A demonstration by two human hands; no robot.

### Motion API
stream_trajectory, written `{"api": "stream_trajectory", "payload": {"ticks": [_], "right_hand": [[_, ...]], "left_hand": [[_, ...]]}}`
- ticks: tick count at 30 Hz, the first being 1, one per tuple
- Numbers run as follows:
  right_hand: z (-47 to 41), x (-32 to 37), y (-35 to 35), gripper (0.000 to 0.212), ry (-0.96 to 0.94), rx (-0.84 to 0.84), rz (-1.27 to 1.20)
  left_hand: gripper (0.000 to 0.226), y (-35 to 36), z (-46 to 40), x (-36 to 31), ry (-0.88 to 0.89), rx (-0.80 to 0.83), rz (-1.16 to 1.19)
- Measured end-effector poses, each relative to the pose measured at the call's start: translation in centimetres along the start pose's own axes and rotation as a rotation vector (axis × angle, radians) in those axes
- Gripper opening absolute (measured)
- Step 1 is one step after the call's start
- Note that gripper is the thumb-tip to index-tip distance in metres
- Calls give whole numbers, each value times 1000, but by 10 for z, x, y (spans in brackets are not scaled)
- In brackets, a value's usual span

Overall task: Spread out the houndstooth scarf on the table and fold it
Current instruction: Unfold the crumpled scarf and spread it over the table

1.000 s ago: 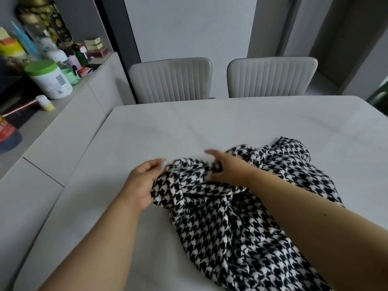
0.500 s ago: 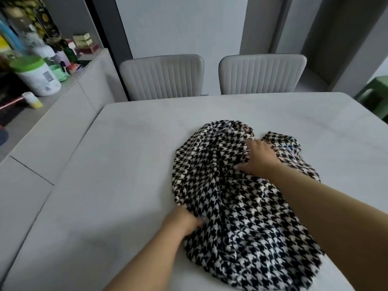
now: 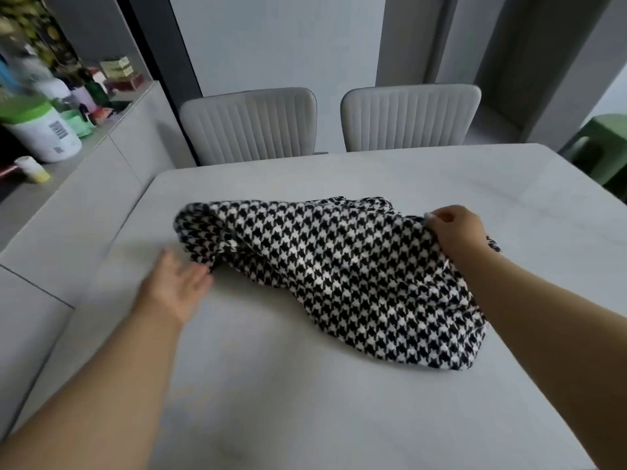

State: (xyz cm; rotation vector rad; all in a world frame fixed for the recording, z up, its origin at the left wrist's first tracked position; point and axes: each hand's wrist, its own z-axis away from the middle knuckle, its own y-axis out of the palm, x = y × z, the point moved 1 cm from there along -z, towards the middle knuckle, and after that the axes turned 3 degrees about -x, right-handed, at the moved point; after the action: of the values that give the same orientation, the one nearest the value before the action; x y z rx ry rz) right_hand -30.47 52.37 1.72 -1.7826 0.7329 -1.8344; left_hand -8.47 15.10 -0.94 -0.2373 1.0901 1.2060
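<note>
The black-and-white houndstooth scarf [image 3: 339, 269] lies partly opened and rumpled on the pale table [image 3: 305, 401], stretched from left to right. My right hand [image 3: 458, 228] pinches the scarf's far right edge between thumb and fingers. My left hand [image 3: 176, 286] is blurred, fingers straight, just beside the scarf's near left fold; whether it touches the cloth I cannot tell. My right forearm covers part of the scarf's right side.
Two grey ribbed chairs [image 3: 251, 123] [image 3: 410, 117] stand at the table's far edge. A sideboard [image 3: 84, 184] on the left carries a white tub with a green lid [image 3: 40, 130] and several bottles. A green stool [image 3: 604, 147] is at the far right.
The scarf has been pulled wider from a bunched heap. My right hand moved right with its edge. My left hand let go of the cloth and now lies open beside it.
</note>
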Motion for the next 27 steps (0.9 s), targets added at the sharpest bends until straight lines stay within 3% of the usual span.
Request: {"api": "stream_trajectory", "payload": {"ticks": [2, 4, 6, 7, 9, 11, 13, 14, 16, 18, 19, 21, 23, 24, 27], "right_hand": [[16, 4, 9, 46, -125, 21, 128], [35, 0, 23, 56, -301, 112, 453], [53, -4, 35, 32, -376, 268, 650], [60, -3, 38, 20, -383, 354, 655], [75, 6, 42, 17, -405, 517, 508], [94, 24, 39, 16, -404, 807, 392], [104, 38, 32, 16, -378, 1074, 500], [104, 43, 29, 19, -358, 1121, 565], [96, 50, 32, 24, -325, 995, 528], [82, 53, 44, 51, -362, 700, 483], [80, 53, 51, 66, -399, 650, 500], [85, 45, 64, 72, -489, 803, 678], [83, 29, 64, 50, -575, 1006, 1024], [79, 24, 60, 41, -582, 1070, 1204], [52, 22, 40, 44, -385, 1183, 1540]], "left_hand": [[61, 4, 25, 44, -141, 6, -246], [68, 11, 44, 89, -266, 20, -386], [70, 26, 66, 122, -354, 119, -446], [67, 35, 76, 132, -379, 165, -446], [53, 51, 83, 141, -409, 230, -411], [41, 60, 82, 141, -399, 251, -410], [36, 59, 76, 144, -307, 274, -527], [31, 58, 77, 146, -266, 327, -617], [20, 52, 91, 153, -256, 509, -756], [32, 46, 101, 161, -361, 676, -850], [41, 44, 103, 165, -426, 755, -894], [31, 42, 105, 160, -553, 883, -991], [11, 41, 100, 143, -655, 977, -1083], [13, 40, 96, 131, -679, 1004, -1111], [28, 37, 82, 94, -597, 944, -1118]]}}
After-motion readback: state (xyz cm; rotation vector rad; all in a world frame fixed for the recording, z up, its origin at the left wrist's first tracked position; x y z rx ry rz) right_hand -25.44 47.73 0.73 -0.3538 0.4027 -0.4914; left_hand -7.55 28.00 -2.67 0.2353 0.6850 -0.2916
